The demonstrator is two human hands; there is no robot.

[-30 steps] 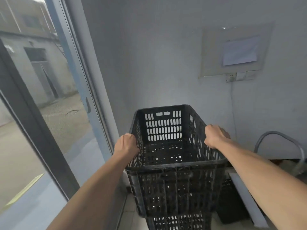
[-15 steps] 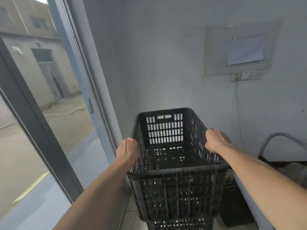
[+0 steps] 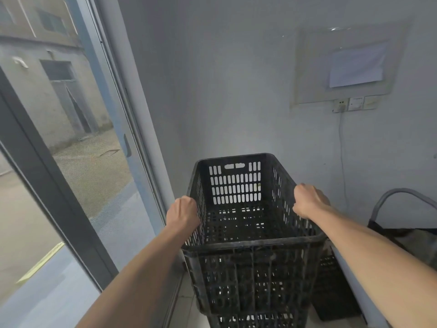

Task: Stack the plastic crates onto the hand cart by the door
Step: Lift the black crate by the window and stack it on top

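Crate, black and slotted, is between my two hands, directly above a second crate; can't tell if they touch. Glass door is well left of my left hand. Left hand's fingers are curled over the crate's left rim, gripping. Right hand grips the right rim the same way, slightly farther along. Grey bent tube is right of my right hand, by the wall.

Crate: black slotted plastic, matt, scuffed. Wall: smooth, matt. Door pane, left of frame: glass. Cart handle, right edge: grey tube, dull sheen.
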